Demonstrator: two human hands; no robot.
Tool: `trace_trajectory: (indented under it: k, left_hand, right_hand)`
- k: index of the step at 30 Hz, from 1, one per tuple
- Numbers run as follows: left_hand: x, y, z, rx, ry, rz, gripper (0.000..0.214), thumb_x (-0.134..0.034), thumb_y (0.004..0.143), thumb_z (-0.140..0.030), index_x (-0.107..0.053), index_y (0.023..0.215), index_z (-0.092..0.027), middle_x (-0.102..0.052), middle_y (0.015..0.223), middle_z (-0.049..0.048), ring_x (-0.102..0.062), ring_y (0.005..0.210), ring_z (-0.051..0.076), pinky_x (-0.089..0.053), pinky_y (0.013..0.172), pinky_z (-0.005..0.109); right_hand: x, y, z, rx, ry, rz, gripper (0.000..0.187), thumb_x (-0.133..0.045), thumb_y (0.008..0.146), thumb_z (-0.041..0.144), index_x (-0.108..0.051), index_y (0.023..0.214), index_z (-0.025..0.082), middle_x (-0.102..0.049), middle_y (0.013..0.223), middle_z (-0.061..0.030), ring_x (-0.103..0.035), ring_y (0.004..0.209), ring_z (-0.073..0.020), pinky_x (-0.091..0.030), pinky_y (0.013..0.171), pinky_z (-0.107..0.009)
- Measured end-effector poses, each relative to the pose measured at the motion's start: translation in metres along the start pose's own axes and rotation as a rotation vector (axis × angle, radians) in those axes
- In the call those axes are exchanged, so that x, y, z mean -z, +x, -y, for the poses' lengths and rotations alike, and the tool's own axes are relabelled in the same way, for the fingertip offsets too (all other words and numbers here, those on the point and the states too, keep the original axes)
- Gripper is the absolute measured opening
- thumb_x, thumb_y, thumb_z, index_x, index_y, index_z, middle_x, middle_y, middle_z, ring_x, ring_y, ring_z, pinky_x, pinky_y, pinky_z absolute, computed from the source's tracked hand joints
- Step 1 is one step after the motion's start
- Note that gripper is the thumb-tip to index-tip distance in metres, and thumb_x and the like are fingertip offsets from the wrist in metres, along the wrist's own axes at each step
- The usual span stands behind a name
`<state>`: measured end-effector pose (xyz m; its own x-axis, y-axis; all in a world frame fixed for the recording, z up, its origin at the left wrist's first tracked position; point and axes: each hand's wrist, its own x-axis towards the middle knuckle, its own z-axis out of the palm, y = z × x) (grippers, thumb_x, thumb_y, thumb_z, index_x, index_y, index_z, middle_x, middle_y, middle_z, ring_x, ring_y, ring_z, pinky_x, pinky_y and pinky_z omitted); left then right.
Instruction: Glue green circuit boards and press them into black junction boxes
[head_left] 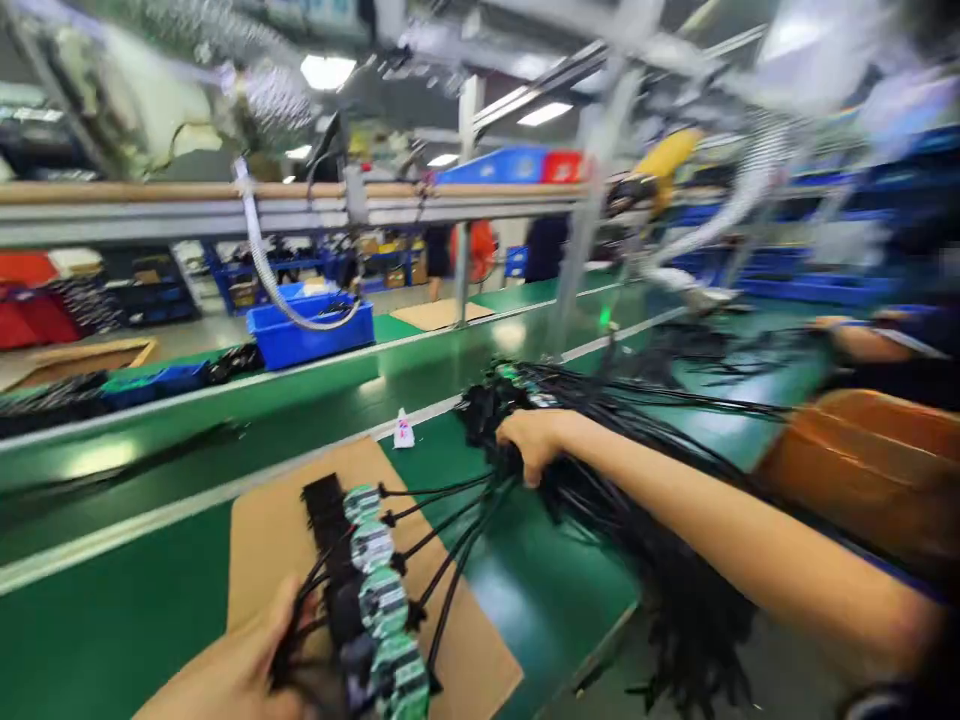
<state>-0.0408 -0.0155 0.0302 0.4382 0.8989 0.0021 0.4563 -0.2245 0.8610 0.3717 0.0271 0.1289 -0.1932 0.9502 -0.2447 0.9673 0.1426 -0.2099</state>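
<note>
My left hand [240,670] at the bottom grips a row of small green circuit boards with black connectors [375,590], held over a cardboard sheet [277,540]. Black cables [442,520] run from these boards to the right. My right hand [532,440] is closed on a large bundle of black cables [637,520] that lies on the green table [540,590] and hangs over its front edge. The view is blurred by motion.
A green conveyor belt [225,440] runs behind the table. A blue bin [311,335] with a white hose sits beyond it. A brown cardboard box [870,460] stands at the right, near another person's arm [862,340]. A small white tag [403,430] lies on the table.
</note>
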Motion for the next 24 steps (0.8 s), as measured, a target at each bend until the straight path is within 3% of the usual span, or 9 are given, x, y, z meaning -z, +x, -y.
trace_trajectory:
  k: [1, 3, 4, 7, 10, 12, 15, 19, 24]
  left_hand:
    - [-0.002, -0.001, -0.005, -0.02, 0.031, 0.187, 0.06, -0.072, 0.06, -0.028, -0.058, 0.118, -0.026, -0.067, 0.1, 0.0045, -0.062, 0.097, 0.029, -0.052, 0.084, 0.036]
    - [-0.002, 0.002, -0.012, -0.059, 0.077, 0.288, 0.061, -0.064, 0.066, -0.02, -0.049, 0.126, -0.022, -0.064, 0.11, 0.007, -0.06, 0.101, 0.027, -0.049, 0.088, 0.034]
    - [-0.001, 0.004, -0.015, -0.071, 0.088, 0.306, 0.057, -0.062, 0.069, -0.018, -0.048, 0.124, -0.021, -0.064, 0.109, 0.0074, -0.059, 0.1, 0.026, -0.048, 0.087, 0.033]
    - [0.003, 0.006, -0.013, -0.077, 0.08, 0.26, 0.047, -0.065, 0.069, -0.019, -0.049, 0.113, -0.02, -0.063, 0.101, 0.0058, -0.058, 0.093, 0.024, -0.047, 0.081, 0.03]
    - [0.005, 0.006, 0.001, -0.029, -0.04, 0.313, 0.043, -0.074, 0.065, -0.03, -0.052, 0.1, -0.019, -0.058, 0.091, 0.0026, -0.054, 0.079, 0.018, -0.046, 0.07, 0.026]
    - [0.004, 0.011, 0.013, 0.07, -0.169, 0.325, 0.033, -0.064, 0.077, -0.044, -0.051, 0.091, -0.018, -0.055, 0.08, 0.0006, -0.051, 0.07, 0.015, -0.044, 0.063, 0.024]
    - [0.007, 0.03, 0.033, 0.195, -0.069, 0.127, 0.039, -0.038, 0.09, -0.053, -0.047, 0.077, -0.017, -0.053, 0.065, -0.0008, -0.052, 0.06, 0.013, -0.043, 0.057, 0.023]
    - [0.027, 0.067, 0.052, 0.219, 0.287, -0.168, 0.04, -0.031, 0.093, -0.048, -0.05, 0.076, -0.018, -0.052, 0.061, -0.0006, -0.053, 0.055, 0.014, -0.041, 0.054, 0.025]
    - [0.038, 0.097, 0.066, 0.184, 0.633, -0.33, 0.029, -0.041, 0.091, -0.031, -0.062, 0.078, -0.017, -0.059, 0.081, 0.0073, -0.057, 0.078, 0.023, -0.041, 0.067, 0.031]
  right_hand:
    - [-0.019, 0.015, 0.014, 0.088, 0.014, -0.007, 0.062, -0.084, 0.048, 0.029, -0.068, 0.105, 0.013, -0.066, 0.1, -0.0127, -0.058, 0.101, -0.0297, -0.044, 0.085, -0.036]
    - [-0.053, 0.043, 0.049, 0.327, 0.111, -0.036, 0.067, -0.07, 0.072, 0.044, -0.052, 0.131, 0.016, -0.055, 0.127, -0.0145, -0.047, 0.12, -0.0278, -0.037, 0.098, -0.038]
    - [-0.066, 0.055, 0.066, 0.462, 0.199, -0.05, 0.062, -0.061, 0.081, 0.047, -0.049, 0.134, 0.016, -0.052, 0.13, -0.0139, -0.044, 0.122, -0.0262, -0.035, 0.101, -0.038]
    - [-0.091, 0.08, 0.106, 0.73, 0.398, -0.017, 0.041, -0.046, 0.092, 0.046, -0.057, 0.118, 0.016, -0.06, 0.115, -0.0101, -0.052, 0.109, -0.0211, -0.04, 0.095, -0.034]
    - [-0.101, 0.092, 0.119, 0.774, 0.395, 0.014, 0.031, -0.047, 0.093, 0.043, -0.061, 0.098, 0.017, -0.061, 0.095, -0.0063, -0.056, 0.09, -0.0181, -0.044, 0.082, -0.03]
    - [-0.105, 0.096, 0.118, 0.758, 0.313, -0.006, 0.029, -0.048, 0.092, 0.043, -0.062, 0.092, 0.017, -0.058, 0.091, -0.0064, -0.055, 0.086, -0.0193, -0.044, 0.078, -0.032]
    - [-0.105, 0.111, 0.113, 0.688, 0.317, -0.028, 0.033, -0.058, 0.084, 0.049, -0.061, 0.095, 0.019, -0.057, 0.09, -0.0053, -0.055, 0.085, -0.0201, -0.043, 0.074, -0.031]
    - [-0.098, 0.155, 0.103, 0.589, 0.518, -0.04, 0.044, -0.066, 0.078, 0.046, -0.051, 0.107, 0.017, -0.058, 0.088, -0.0024, -0.055, 0.073, -0.0146, -0.043, 0.063, -0.025]
    - [-0.107, 0.206, 0.092, 0.553, 0.415, -0.111, 0.004, -0.055, 0.081, 0.019, -0.052, 0.077, 0.017, -0.055, 0.068, 0.0002, -0.049, 0.06, -0.0121, -0.037, 0.058, -0.025]
